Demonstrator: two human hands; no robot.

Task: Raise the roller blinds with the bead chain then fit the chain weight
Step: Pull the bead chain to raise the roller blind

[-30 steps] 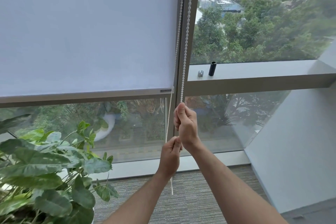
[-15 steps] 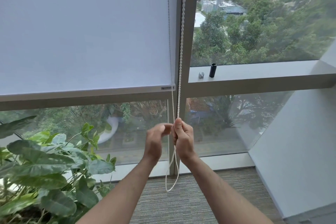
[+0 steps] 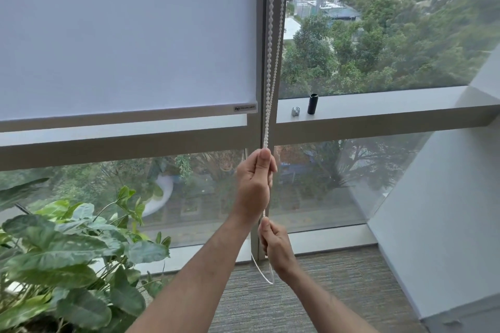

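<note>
A white roller blind [image 3: 127, 35] covers the left pane, its bottom bar [image 3: 121, 121] just above the horizontal window frame. The white bead chain [image 3: 270, 62] hangs along the grey mullion. My left hand [image 3: 253, 184] grips the chain high up, just under the horizontal frame. Lower down, my right hand [image 3: 276, 247] pinches the same chain, and the chain's loop [image 3: 263, 274] hangs slack below it. A black cylindrical chain weight [image 3: 312, 103] stands upright on the ledge to the right, beside a small silver fitting [image 3: 295, 111].
A large leafy potted plant [image 3: 67, 251] fills the lower left, close to my left forearm. A white angled wall [image 3: 446, 211] closes in on the right. Grey carpet [image 3: 338, 292] lies below the window. The grey ledge [image 3: 392, 105] runs right from the mullion.
My left hand has risen and taken a high grip on the chain. My right hand has gone down with the chain. The blind's bottom bar sits slightly higher against the frame.
</note>
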